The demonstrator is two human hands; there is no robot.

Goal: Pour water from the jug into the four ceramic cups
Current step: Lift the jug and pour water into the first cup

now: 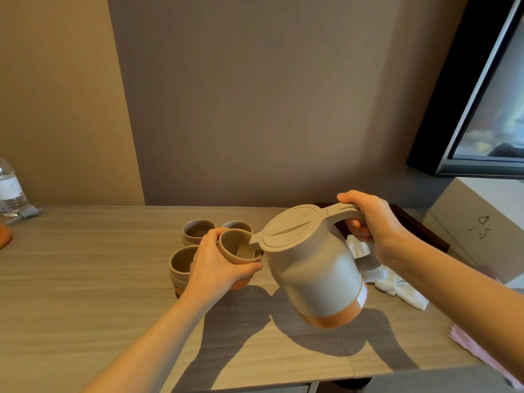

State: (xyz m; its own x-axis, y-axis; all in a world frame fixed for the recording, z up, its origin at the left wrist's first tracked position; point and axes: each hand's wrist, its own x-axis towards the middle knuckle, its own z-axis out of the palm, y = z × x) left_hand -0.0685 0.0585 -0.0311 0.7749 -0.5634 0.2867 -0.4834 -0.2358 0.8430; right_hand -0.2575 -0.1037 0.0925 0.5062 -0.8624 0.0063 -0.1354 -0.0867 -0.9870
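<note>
Four cups (198,229) sit on worktop (85,279), central, nearer back edge. L hand (218,265) grips front cup (226,245), tilted to spout, some water (247,252) inside. R hand (368,219) wraps jug (309,265) handle; jug tipped above worktop. Risk: overtilt or slanted cup floods rim, wets hand & worktop.

A pale wood-grain tabletop (85,293) bears three cups near its middle: a far left cup (198,230), a far right cup (237,226) and a near left cup (181,263). A clear bottle (10,191) stands far left; a crumpled white cloth (397,287) and a pink cloth (476,347) lie right
</note>
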